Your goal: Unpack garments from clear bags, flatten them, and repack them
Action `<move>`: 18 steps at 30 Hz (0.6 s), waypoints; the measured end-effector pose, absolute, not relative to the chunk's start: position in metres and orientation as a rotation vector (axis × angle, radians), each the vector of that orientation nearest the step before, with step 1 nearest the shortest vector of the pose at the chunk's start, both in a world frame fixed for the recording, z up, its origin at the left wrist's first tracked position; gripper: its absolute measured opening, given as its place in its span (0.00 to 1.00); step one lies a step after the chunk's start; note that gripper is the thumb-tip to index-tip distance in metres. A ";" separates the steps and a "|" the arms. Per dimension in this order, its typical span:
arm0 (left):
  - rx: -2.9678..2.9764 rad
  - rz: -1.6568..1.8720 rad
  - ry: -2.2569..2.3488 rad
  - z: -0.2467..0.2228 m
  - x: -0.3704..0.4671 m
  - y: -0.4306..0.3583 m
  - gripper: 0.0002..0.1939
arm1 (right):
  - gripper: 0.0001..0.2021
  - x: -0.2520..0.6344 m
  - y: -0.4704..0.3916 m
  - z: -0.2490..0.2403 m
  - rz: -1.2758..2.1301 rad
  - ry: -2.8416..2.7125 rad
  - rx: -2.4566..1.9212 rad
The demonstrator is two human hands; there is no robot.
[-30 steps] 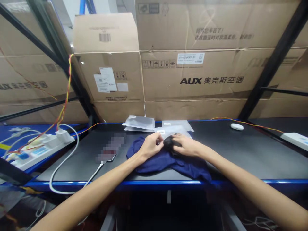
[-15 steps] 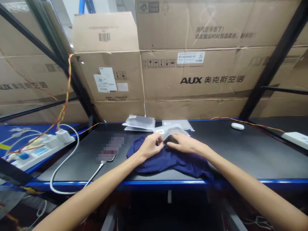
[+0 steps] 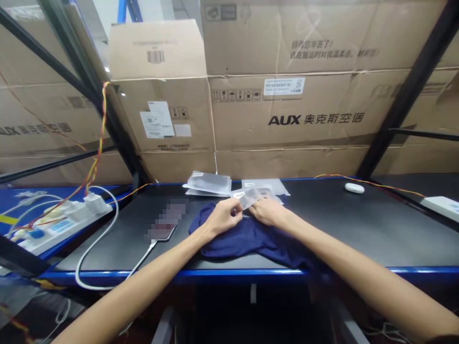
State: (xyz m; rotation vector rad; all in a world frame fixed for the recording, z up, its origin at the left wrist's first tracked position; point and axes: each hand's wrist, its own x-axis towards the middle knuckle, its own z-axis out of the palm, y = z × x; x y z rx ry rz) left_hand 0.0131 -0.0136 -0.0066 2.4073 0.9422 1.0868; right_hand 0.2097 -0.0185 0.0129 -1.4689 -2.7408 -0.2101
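Between the two hands, just beyond their fingers, lies a translucent pouch [image 3: 254,196]

Far to the left of the left hand, a white power strip [image 3: 59,230] rests near the rack post. Nearer to this hand, but apart from it, a phone [image 3: 165,232] lies on the black tabletop [image 3: 376,229], joined to a white cable [image 3: 115,210]. Beyond the left hand is a stack of flat packets [image 3: 209,183].

The left hand [image 3: 225,216] is partly closed, its fingers curled and the thumb near the index finger. It seems to touch the pouch's near left corner, but a firm pinch I cannot confirm. The pouch's long axis goes roughly across, with slight tilt; both hands look about equally near. Dark blue cloth [image 3: 247,239] is bunched under and in front of them.

The right hand [image 3: 268,211] is bent downward at the pouch's near side; its fingertips are hidden, so I cannot tell its opening or hold. Farther right of it, well apart, is a small white case [image 3: 355,188]. Behind everything, brown cardboard [image 3: 247,114] stands upright.
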 end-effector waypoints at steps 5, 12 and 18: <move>2.404 1.112 0.970 -0.006 0.014 -0.013 0.04 | 0.22 0.211 -0.022 0.014 -0.214 -2.600 -1.561; 2.397 1.108 0.993 -0.004 0.013 -0.013 0.04 | 0.18 0.243 -0.028 0.015 0.095 -2.714 -1.326; 2.417 1.078 0.939 -0.003 0.012 -0.014 0.05 | 0.18 0.217 -0.017 0.006 -0.131 -2.601 -1.530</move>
